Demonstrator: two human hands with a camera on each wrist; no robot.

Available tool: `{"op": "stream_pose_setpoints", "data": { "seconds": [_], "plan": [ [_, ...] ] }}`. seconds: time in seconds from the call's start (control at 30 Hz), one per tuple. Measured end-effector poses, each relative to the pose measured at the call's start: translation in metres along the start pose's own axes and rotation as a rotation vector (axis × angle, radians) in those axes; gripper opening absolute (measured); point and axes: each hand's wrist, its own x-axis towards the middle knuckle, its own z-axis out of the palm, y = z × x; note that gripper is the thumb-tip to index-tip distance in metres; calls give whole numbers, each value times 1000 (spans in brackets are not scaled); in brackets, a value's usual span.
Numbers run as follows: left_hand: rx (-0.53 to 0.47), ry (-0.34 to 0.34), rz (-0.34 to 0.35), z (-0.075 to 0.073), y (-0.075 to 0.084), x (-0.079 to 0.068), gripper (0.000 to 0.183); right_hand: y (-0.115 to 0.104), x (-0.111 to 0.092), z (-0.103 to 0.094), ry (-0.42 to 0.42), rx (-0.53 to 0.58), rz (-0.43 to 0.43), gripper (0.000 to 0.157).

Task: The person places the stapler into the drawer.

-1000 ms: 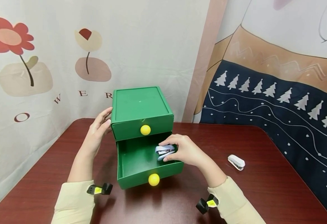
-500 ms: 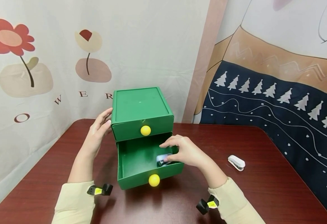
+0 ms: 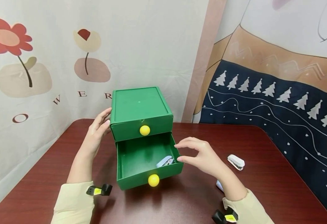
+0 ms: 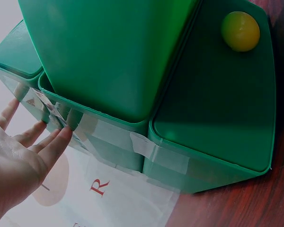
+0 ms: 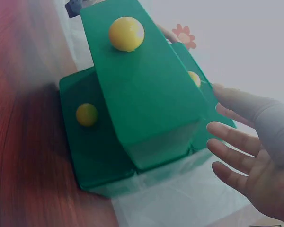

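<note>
The step in hand appeared to be the end of a placement: the blue stapler [image 3: 165, 161] lay on the floor of the pulled-out drawer [image 3: 134, 157], near its front right corner, with no hand on it. The right hand [image 3: 204, 154] hung just beside the drawer's right rim, its grip spread, thumb and fingers well apart, with nothing held; whether its fingertips brushed the rim could not be told. The left hand [image 3: 94, 133] had its fingertips against the left side of the green cabinet [image 3: 138, 104], fingers extended rather than wrapped round anything, seemingly to steady it.

A white stapler [image 3: 236, 162] lay on the worktop [image 3: 278, 177] to the right, well apart from the drawer. A pale blue object [image 3: 219, 185] showed beside the right forearm, too much hidden to name.

The next move seemed to call for the right hand to clear the rim without jarring the drawer, and for the left to hold its light support against the cabinet meanwhile.
</note>
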Motion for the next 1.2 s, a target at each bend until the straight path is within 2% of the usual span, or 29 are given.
{"op": "stream_pose_setpoints", "data": {
  "seconds": [0.2,0.4,0.6,0.73,0.93,1.2],
  "plan": [
    [3,2,5,-1,0,-1,49,5,-22,-17,21,-69,-11,37],
    [2,2,7,-1,0,-1,49,12,-41,-29,10,-85,22,42],
    [-2,4,8,-1,0,-1,49,25,-58,-38,-6,-145,71,44],
    [-7,3,13,-1,-1,0,49,38,-68,-42,-5,-167,50,46],
    [-7,2,11,-1,-1,0,49,59,-83,-45,-24,-145,-10,47],
    [-5,2,8,-1,-2,0,49,83,-104,-54,-80,-81,21,49]
  ]
}}
